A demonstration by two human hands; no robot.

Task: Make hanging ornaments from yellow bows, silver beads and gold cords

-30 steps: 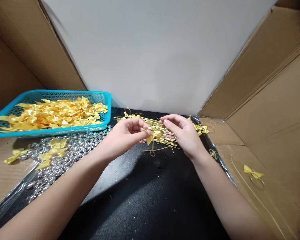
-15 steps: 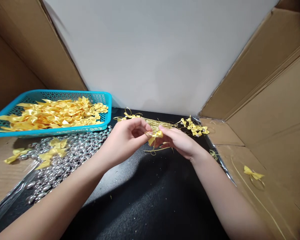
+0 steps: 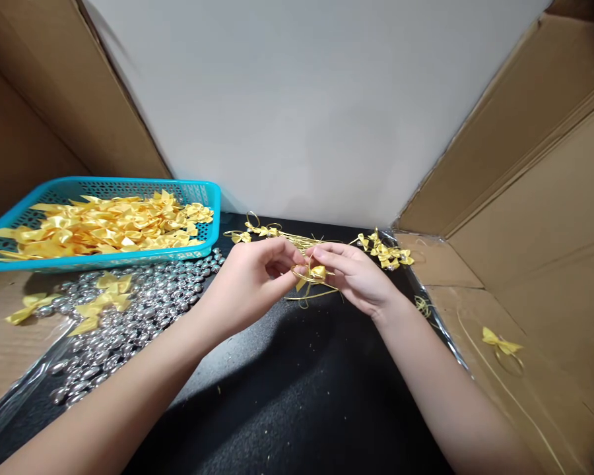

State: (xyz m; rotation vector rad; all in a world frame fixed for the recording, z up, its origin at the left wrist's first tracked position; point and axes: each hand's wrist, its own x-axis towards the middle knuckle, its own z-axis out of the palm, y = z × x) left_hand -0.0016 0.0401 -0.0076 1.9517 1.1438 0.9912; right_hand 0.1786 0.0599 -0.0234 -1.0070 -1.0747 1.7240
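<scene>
Between my two hands a yellow ribbon bow hangs on a loop of gold cord. My left hand has thumb and forefinger closed on the bow's looped side. My right hand pinches a thin stretch of the cord just above the bow, its lower fingers curled behind. Fingers partly hide the bow's tails. Right behind the hands lies a bundle of gold cords on the black table.
At left stands a blue basket heaped with yellow bows. Silver beads spread before it, some bows on top. Finished-looking bows lie at back right; another bow rests on cardboard. Cardboard walls flank the table.
The bow has turned and shifted slightly right, and its gold loop now shows in front of it. My right fingertips have moved closer to my left, onto the cord.
</scene>
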